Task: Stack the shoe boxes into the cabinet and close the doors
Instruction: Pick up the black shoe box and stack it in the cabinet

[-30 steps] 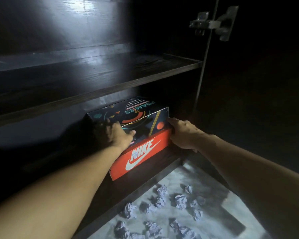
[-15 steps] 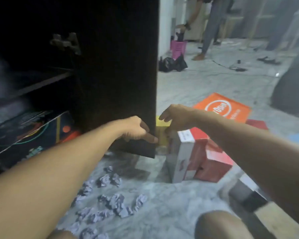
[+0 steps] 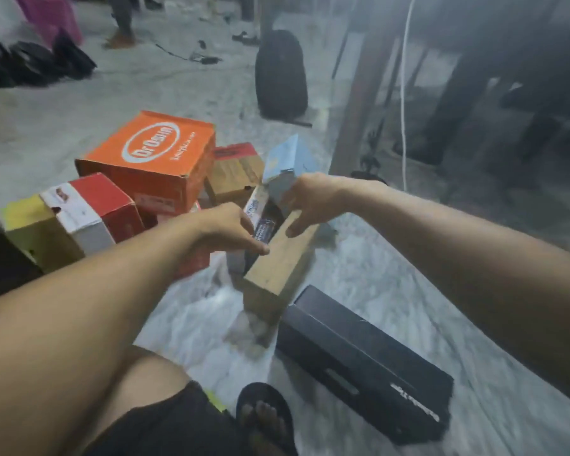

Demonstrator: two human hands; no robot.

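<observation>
Right hand (image 3: pixel 313 200) curled over tan box (image 3: pixel 278 261) top; left hand (image 3: pixel 226 230) fingertips touch its edge.

Single head view; looks forward-down over floor (image 3: pixel 359 278); close above hands.

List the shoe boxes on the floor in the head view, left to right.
yellow box → red and white box → orange box → brown box with the red top → plain brown box under both hands → black box
</observation>
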